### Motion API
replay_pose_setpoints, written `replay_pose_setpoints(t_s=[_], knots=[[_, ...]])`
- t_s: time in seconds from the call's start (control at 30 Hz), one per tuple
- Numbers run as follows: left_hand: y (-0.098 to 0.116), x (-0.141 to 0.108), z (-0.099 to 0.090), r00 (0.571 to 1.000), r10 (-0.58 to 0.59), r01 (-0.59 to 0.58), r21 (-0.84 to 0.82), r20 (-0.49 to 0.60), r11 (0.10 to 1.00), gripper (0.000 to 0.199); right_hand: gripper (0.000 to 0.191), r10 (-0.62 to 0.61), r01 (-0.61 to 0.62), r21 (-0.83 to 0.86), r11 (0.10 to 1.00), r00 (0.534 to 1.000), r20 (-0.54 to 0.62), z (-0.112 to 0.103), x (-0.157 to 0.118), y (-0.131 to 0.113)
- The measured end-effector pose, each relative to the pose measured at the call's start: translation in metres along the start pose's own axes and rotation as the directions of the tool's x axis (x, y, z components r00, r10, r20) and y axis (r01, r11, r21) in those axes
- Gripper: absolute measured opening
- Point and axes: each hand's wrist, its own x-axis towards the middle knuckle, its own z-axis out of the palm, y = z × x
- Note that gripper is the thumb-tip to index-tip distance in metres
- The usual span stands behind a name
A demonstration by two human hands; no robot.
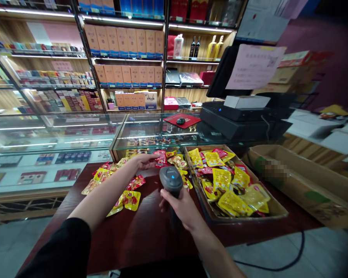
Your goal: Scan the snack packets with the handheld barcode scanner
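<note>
My right hand (181, 206) is wrapped round the handle of a dark barcode scanner (171, 179), which stands upright over the brown table. Farther forward, my left hand (147, 161) has its fingers on a red snack packet (160, 158) near the table's far edge. Yellow and red packets (130, 200) lie under and beside my left forearm. More packets (178, 162) are just beyond the scanner. To the right of the scanner, a shallow cardboard box (204, 210) holds many yellow and red packets.
An opened cardboard box (307, 197) lies at the right. Behind the table are a glass display counter (145, 133), a red mat (182, 121) with a mouse, and a black register (234, 117) with a monitor. A black cable (300, 251) hangs at the lower right. Stocked shelves stand behind.
</note>
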Motion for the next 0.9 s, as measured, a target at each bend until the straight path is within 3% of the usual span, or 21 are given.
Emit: replay_pose_setpoints(t_s=[0.3,0.57,0.9], knots=[[-0.003,0.013,-0.005,0.996,0.027,-0.017,-0.118,0.088,0.993,0.012,0.032,0.030,-0.029,-0.090,0.995,0.999,0.012,0.009,-0.012,0.009],[0.001,0.017,-0.014,1.000,-0.014,0.015,-0.020,0.021,1.000,0.010,0.034,0.030,-0.029,-0.081,0.996,1.000,0.002,0.008,-0.010,0.012],[-0.001,0.010,-0.009,0.999,0.010,-0.006,-0.097,0.039,0.995,0.006,0.034,0.015,-0.013,-0.061,0.998,1.000,0.021,0.006,-0.007,0.015]])
